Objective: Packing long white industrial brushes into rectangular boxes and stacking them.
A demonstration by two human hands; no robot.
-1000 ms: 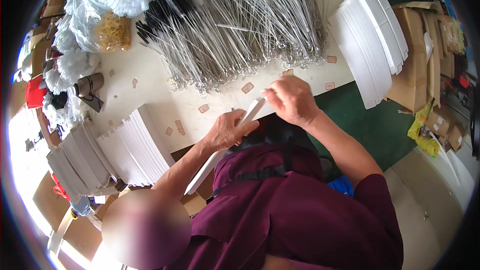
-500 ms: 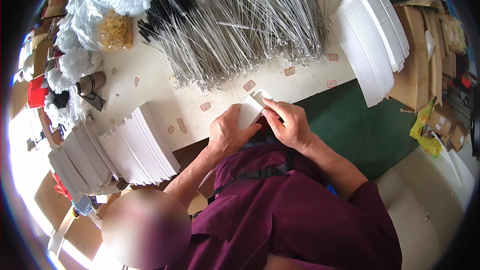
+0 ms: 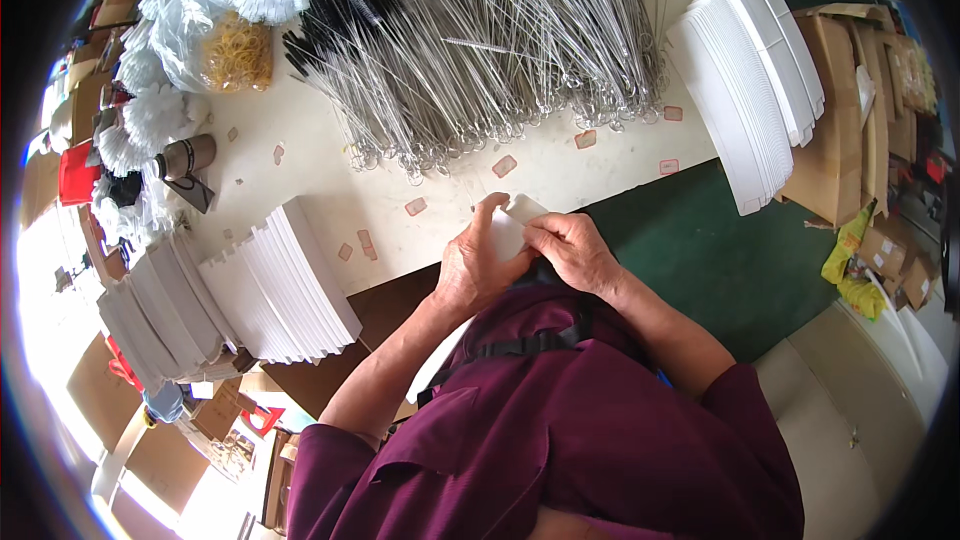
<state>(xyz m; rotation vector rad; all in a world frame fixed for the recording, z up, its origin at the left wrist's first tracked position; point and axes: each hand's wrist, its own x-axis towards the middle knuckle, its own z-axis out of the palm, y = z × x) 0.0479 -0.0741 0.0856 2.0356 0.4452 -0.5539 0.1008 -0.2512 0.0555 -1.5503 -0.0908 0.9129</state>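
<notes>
head-worn fisheye, looking steeply down, close

I see a heap of wire-handled brushes (image 3: 500, 50) across the cream table (image 3: 330, 190). White card stacks (image 3: 290, 285) sit left; a bag of rubber bands (image 3: 238, 50) lies beyond.

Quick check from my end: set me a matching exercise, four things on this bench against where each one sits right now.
Things:
1. flat white paper sleeve
2. heap of long wire-handled bottle brushes
3. clear bag of yellow rubber bands
4. fanned stack of white cards

Places:
A. far left of the table
B. near left table edge
C. between both hands
D. across the table's far middle

Pairs: 1-C, 2-D, 3-A, 4-B
</notes>
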